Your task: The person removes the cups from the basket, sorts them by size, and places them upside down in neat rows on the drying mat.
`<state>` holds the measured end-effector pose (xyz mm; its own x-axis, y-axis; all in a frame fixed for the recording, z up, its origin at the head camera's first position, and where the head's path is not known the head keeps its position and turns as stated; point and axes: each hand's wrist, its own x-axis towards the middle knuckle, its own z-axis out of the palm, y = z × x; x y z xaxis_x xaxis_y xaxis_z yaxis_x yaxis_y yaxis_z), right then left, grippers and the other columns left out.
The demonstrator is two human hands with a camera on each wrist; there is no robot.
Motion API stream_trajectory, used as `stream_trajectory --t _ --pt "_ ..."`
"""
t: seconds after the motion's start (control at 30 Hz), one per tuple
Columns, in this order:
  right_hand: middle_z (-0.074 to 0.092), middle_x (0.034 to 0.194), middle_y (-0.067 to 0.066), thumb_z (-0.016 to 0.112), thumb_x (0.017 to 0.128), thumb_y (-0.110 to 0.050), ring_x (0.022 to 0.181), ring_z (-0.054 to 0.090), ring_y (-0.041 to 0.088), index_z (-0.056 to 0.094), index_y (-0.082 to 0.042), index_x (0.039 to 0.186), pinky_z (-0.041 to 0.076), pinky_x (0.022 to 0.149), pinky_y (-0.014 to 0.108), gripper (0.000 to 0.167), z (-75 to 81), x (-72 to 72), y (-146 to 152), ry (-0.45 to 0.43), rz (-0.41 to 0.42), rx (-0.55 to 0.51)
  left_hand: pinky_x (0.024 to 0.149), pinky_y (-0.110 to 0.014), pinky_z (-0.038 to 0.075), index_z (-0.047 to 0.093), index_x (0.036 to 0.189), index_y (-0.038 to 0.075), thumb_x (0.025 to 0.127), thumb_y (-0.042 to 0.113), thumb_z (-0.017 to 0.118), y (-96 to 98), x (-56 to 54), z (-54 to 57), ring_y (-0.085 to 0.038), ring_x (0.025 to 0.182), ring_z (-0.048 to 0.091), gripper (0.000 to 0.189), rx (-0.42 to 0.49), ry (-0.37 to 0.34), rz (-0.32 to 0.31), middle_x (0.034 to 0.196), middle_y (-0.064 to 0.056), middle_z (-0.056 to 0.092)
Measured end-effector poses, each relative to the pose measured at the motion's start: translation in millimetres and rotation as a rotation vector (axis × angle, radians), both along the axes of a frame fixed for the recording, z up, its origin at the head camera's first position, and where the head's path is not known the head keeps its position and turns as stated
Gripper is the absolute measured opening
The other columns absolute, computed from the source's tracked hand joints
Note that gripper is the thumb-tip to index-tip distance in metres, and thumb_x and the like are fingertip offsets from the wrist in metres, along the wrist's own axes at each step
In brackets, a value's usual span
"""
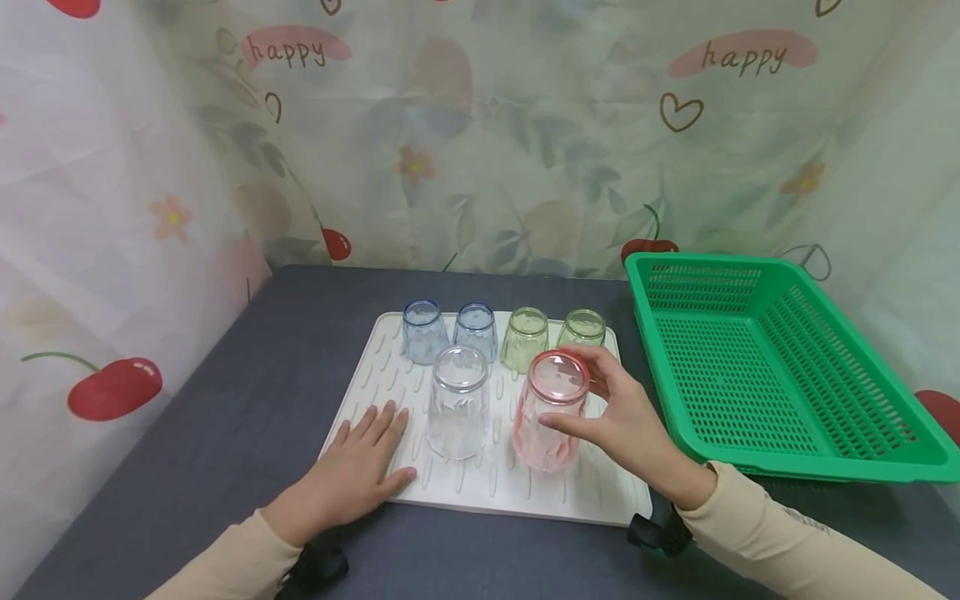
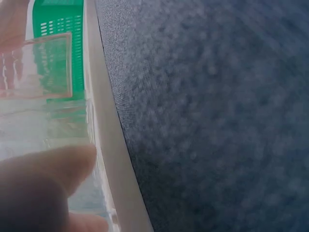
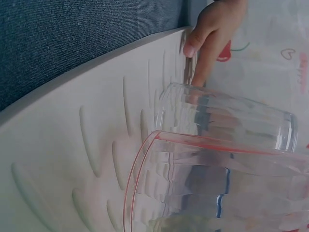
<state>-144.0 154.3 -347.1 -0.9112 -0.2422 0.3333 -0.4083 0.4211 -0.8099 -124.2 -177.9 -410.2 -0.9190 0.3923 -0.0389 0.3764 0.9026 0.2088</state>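
My right hand (image 1: 630,421) holds an upside-down pink glass (image 1: 547,437), thumb on its near side and fingers round its far right side. In the right wrist view the rim of the pink glass (image 3: 145,164) is close over the white ridged drainer mat (image 3: 96,121). My left hand (image 1: 356,471) lies flat on the left part of the mat (image 1: 487,492), fingers straight. Between the hands a clear glass (image 1: 457,417) stands mouth down. Behind, two blue glasses (image 1: 424,333) and two green glasses (image 1: 525,342) form an upside-down row; the right green one is partly hidden.
To the right of the mat sits a green plastic basket (image 1: 825,468) with slotted walls and nothing inside. A dark grey tabletop (image 1: 285,350) carries everything. Patterned fabric (image 1: 510,125) hangs behind and along both sides.
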Motion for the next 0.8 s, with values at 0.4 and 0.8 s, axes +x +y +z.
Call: stream_trajectory --t 0.4,0.8 --pt "0.062 0.127 0.009 0.087 0.072 -0.020 0.118 0.059 0.024 0.047 -0.012 0.133 0.047 0.100 0.049 0.074 0.0 -5.1 -3 -0.020 -0.026 0.005 0.109 -0.069 0.017 0.029 0.152 0.004 0.097 0.043 0.053 0.9 -2.5 -1.3 -0.042 0.146 0.016 0.072 -0.009 -0.095 0.037 0.159 -0.020 0.021" --pt "0.060 0.130 0.009 0.087 0.072 -0.021 0.121 0.057 0.026 0.045 -0.012 0.135 0.046 0.101 0.050 0.077 -7.0 -10.9 -7 -0.048 -0.053 -0.001 0.109 -0.069 0.016 0.027 0.152 0.004 0.097 0.043 0.053 0.3 -4.5 -1.4 -0.042 0.147 0.014 0.072 -0.016 -0.123 0.033 0.159 -0.020 0.020"
